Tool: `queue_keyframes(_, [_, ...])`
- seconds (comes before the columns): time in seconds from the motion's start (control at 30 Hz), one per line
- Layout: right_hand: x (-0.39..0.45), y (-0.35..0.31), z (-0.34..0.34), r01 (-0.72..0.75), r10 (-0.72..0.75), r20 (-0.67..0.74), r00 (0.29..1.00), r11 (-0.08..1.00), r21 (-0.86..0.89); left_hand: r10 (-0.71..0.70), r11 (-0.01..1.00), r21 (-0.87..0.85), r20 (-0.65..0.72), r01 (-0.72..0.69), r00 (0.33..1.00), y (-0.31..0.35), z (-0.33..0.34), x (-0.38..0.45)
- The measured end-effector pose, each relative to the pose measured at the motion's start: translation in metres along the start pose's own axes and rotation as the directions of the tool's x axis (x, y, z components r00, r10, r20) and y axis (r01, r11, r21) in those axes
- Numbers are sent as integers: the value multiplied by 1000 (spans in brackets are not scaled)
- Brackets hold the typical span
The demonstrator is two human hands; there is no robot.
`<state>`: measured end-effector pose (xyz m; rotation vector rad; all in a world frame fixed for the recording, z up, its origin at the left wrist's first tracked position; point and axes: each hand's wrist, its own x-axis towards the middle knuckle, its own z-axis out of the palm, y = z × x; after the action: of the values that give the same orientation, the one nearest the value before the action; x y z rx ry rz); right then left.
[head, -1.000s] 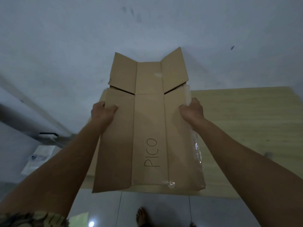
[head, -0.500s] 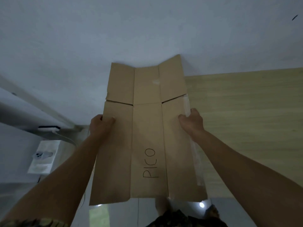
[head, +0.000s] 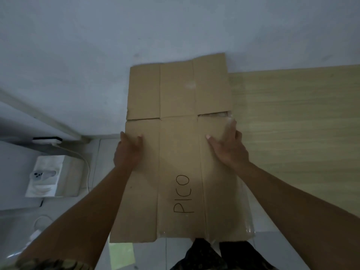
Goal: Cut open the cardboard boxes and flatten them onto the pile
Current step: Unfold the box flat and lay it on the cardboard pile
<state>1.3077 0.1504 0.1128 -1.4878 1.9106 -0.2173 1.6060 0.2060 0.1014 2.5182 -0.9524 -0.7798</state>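
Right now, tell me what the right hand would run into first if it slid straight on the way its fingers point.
The right hand lies flat on the flattened cardboard, fingers pointing toward the far flaps. It would likely cross the slit first, then that right far flap; beyond stands the wall.

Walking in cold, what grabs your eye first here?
The flattened cardboard box fills the middle, with "PICO" handwritten on its centre panel. The left hand grips its left edge; the right hand lies spread on its right panel. A pale wooden surface lies to the right.
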Motion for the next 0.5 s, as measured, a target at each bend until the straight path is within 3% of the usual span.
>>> queue_keyframes(0.17, [4, 8, 14, 30, -31, -8, 999, 998, -58, 9, 999, 35, -11, -9, 1000, -9, 15, 0])
queue_keyframes(0.23, [4, 8, 13, 42, -44, -18, 999, 995, -87, 51, 992, 117, -77, -41, 996, -8, 16, -4])
queue_keyframes(0.37, [-1, 8, -2, 95, -111, -116, 987, 986, -136, 381, 906, 290, -240, -308, 893, 16, 18, -17])
queue_keyframes(0.5, [-7, 14, -32, 211, -262, -281, 923, 957, -199, 568, 812, 273, -164, -516, 806, 79, 33, -37])
